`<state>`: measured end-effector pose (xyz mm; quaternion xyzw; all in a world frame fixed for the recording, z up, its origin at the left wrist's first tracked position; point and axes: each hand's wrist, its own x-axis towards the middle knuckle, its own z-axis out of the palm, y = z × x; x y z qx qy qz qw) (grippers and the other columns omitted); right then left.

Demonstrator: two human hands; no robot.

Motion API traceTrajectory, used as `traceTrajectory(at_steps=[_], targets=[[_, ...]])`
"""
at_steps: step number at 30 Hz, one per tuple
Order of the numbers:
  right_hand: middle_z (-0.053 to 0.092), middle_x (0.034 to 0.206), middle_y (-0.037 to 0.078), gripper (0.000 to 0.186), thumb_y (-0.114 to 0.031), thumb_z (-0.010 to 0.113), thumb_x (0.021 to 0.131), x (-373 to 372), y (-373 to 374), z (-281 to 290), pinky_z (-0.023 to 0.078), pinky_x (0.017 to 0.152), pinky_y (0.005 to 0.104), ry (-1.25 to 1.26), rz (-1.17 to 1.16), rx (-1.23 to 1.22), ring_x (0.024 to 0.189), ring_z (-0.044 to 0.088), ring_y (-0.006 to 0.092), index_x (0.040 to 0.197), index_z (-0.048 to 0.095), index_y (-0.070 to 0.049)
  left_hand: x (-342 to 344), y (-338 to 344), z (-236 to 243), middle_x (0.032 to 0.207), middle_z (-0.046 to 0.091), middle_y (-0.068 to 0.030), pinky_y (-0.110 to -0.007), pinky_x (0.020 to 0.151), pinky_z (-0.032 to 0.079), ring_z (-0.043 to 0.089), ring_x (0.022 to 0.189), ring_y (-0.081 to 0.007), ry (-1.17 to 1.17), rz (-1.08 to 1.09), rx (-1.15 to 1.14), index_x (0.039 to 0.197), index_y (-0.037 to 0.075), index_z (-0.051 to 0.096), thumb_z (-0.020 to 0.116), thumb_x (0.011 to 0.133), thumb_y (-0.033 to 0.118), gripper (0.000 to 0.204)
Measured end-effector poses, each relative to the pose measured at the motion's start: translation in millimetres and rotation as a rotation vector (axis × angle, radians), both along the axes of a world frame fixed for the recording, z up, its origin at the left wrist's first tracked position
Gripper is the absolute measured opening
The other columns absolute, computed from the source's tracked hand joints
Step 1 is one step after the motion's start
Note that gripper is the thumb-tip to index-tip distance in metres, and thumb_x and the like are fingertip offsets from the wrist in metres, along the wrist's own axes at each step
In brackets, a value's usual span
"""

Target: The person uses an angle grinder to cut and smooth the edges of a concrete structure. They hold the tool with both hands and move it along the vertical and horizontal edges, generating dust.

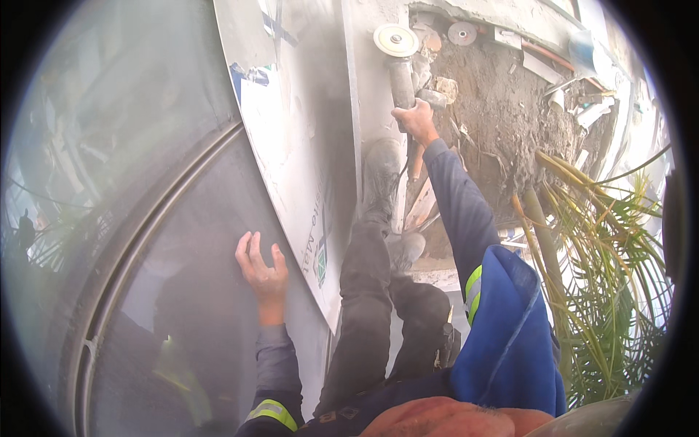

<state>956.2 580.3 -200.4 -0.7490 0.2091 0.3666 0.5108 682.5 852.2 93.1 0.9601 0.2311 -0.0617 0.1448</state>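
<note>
An angle grinder [400, 81] with a pale round disc [395, 40] at its far end is in my right hand [417, 121], whose fingers wrap round its body. The disc lies over the ledge at the top middle. My left hand [263, 268] is raised with its fingers apart and holds nothing. It is near the dark glass panel [196, 291] and the white printed board [291, 167] that leans along it. Whether the fingertips touch the glass I cannot tell.
To the right lies bare soil [495, 109] with rubble, board scraps and a second round disc [462, 33]. A palm plant [590, 269] fills the lower right. My boots [382, 171] stand close to the ledge. A metal frame rail [160, 211] crosses the glass.
</note>
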Motion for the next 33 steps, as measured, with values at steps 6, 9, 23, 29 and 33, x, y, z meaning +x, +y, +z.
traceTrajectory(at_steps=[6, 9, 23, 29, 33], targets=[[0.069, 0.078, 0.009, 0.025, -0.011, 0.078, 0.078, 66, 8, -3, 0.053, 0.058, 0.0320, -0.008, 0.181, -0.120, 0.063, 0.064, 0.0156, 0.092, 0.070, 0.007, 18, 6, -1, 0.138, 0.051, -0.0208, -0.050, 0.106, 0.046, 0.053, 0.127, -0.0394, 0.016, 0.188, -0.117, 0.131, -0.003, 0.059, 0.068, 0.090, 0.007, 0.043], [0.070, 0.080, 0.009, 0.028, -0.012, 0.079, 0.079, 105, 8, 4, 0.053, 0.060, 0.0322, -0.026, 0.147, 0.037, 0.064, 0.065, 0.0159, 0.096, 0.071, 0.009, 20, 7, 2, 0.138, 0.050, -0.0209, -0.050, 0.107, 0.046, 0.052, 0.127, -0.0393, 0.049, 0.226, -0.133, 0.130, -0.003, 0.059, 0.068, 0.091, 0.007, 0.042], [0.068, 0.075, 0.009, 0.031, -0.017, 0.075, 0.080, 200, -95, 186, 0.051, 0.053, 0.0304, -0.263, 0.397, -0.269, 0.062, 0.065, 0.0156, 0.094, 0.071, 0.010, 16, -4, 24, 0.140, 0.046, -0.0199, -0.048, 0.108, 0.044, 0.052, 0.128, -0.0382, 0.115, 0.335, -0.331, 0.130, -0.002, 0.059, 0.067, 0.094, 0.010, 0.039], [0.066, 0.074, 0.007, 0.030, -0.016, 0.075, 0.079, 130, -130, 266, 0.049, 0.052, 0.0297, -0.105, 0.121, -0.082, 0.059, 0.062, 0.0143, 0.094, 0.069, 0.009, 5, -60, 65, 0.139, 0.046, -0.0195, -0.045, 0.104, 0.047, 0.053, 0.125, -0.0368, -0.011, 0.346, -0.612, 0.129, -0.002, 0.060, 0.068, 0.093, 0.012, 0.039], [0.065, 0.076, 0.005, 0.024, -0.012, 0.073, 0.081, 42, -96, 315, 0.048, 0.053, 0.0291, -0.014, -0.101, 0.088, 0.058, 0.060, 0.0125, 0.095, 0.067, 0.007, -3, -71, 102, 0.138, 0.047, -0.0186, -0.044, 0.102, 0.050, 0.057, 0.121, -0.0336, -0.084, 0.234, -0.568, 0.128, -0.003, 0.060, 0.067, 0.093, 0.009, 0.038]])
